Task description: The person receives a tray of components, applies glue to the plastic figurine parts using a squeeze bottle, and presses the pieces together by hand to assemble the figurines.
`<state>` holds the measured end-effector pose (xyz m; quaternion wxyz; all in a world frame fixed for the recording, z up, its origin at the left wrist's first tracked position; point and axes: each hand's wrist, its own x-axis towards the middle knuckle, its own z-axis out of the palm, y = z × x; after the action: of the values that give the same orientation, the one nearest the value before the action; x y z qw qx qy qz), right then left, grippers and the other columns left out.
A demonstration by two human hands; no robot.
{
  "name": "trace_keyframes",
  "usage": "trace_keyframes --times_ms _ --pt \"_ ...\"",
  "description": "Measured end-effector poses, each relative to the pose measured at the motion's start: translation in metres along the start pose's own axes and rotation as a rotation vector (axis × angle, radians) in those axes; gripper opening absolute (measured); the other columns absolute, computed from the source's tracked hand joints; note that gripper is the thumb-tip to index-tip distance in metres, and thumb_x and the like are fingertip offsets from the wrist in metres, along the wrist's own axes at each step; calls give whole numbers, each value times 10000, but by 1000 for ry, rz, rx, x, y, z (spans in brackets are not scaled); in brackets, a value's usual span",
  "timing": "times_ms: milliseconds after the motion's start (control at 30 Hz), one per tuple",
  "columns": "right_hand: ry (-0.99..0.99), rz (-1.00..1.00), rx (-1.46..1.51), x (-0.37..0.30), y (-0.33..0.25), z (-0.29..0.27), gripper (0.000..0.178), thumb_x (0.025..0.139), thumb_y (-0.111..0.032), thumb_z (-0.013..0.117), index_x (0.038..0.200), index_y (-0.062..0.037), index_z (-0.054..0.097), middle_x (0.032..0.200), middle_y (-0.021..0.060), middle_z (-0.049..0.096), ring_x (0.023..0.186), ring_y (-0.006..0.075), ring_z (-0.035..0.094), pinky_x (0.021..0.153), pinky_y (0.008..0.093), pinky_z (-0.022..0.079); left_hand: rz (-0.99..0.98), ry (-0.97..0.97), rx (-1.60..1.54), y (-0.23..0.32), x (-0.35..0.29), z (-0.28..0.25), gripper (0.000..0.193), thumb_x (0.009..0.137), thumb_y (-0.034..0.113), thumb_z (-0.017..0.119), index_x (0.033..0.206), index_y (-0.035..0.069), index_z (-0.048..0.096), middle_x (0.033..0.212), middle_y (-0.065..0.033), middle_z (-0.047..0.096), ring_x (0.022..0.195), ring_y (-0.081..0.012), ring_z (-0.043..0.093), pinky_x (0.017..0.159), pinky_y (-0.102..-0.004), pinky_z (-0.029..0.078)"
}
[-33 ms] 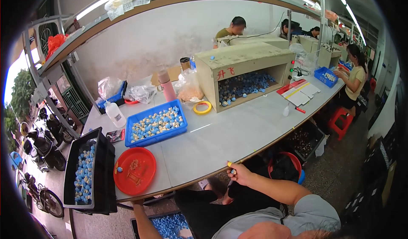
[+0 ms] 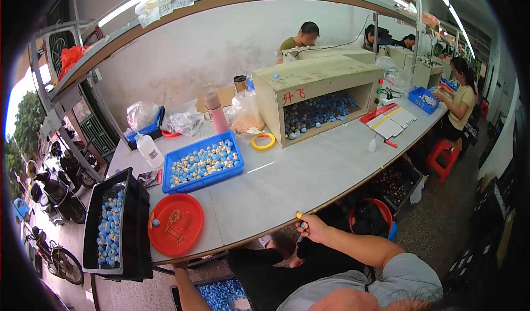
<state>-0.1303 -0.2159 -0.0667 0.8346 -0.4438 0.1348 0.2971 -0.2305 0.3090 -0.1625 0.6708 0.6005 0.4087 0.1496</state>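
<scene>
My right hand (image 2: 314,229) is at the table's front edge, its fingers closed on a small blue-and-cream ball (image 2: 303,225). A yellow cover (image 2: 298,215) sits on one fingertip. My left forearm (image 2: 189,289) reaches up to the table edge below a round red plate (image 2: 194,214); most of my left hand (image 2: 180,265) is hidden there, so its fingers cannot be read. On the plate lie beige crumbs and, near its left rim, one small blue piece (image 2: 156,222). A small yellow-orange shape beside that rim may be a covered fingertip.
Left of the plate stands a black crate (image 2: 134,222) of blue-and-cream balls; behind is a blue tray (image 2: 205,186) of similar ones. A beige box-shaped machine (image 2: 314,73) holds blue pieces. Beneath the table are a bin of blue bits (image 2: 221,291) and a red tub (image 2: 388,214).
A small yellow-orange shape now shows at the plate's left rim. My right hand keeps its place with the ball.
</scene>
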Motion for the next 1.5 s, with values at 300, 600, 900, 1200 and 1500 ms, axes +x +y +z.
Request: trace_keyframes --times_ms 300,600,900,1200,1500 --pt "-23 53 30 -10 0 6 229 939 -306 633 950 -91 553 704 20 538 557 111 486 416 218 304 3 -70 204 -64 -31 -14 210 885 215 578 909 15 636 616 -113 629 517 -233 634 428 -360 490" --pt "-651 155 -530 -60 -2 27 632 1011 -391 460 1450 5 237 951 42 516 794 78 498 603 202 374 127 -589 277 17 -288 73 260 887 140 685 1048 -52 615 771 -107 672 644 -172 647 583 -279 520" --pt "-515 -122 -603 -35 -70 106 658 1034 -327 405 1525 -49 66 1112 59 459 933 128 508 832 284 463 1154 -243 808 136 -301 256 392 727 90 729 1098 40 614 1046 -133 576 935 -307 581 756 -396 480" --pt "-395 -193 -255 19 -122 54 580 1015 -204 448 1501 -40 176 1155 59 482 1031 124 496 891 293 433 1370 -446 741 154 -256 352 381 792 15 698 1150 -14 568 1063 -133 595 942 -289 621 747 -362 506" --pt "325 -997 -796 19 -181 -66 462 840 -31 621 1276 -14 469 1059 104 553 898 170 552 748 285 461 82 -1057 226 154 -166 391 331 931 101 627 1223 -17 524 1057 -137 662 879 -168 667 727 -235 536"
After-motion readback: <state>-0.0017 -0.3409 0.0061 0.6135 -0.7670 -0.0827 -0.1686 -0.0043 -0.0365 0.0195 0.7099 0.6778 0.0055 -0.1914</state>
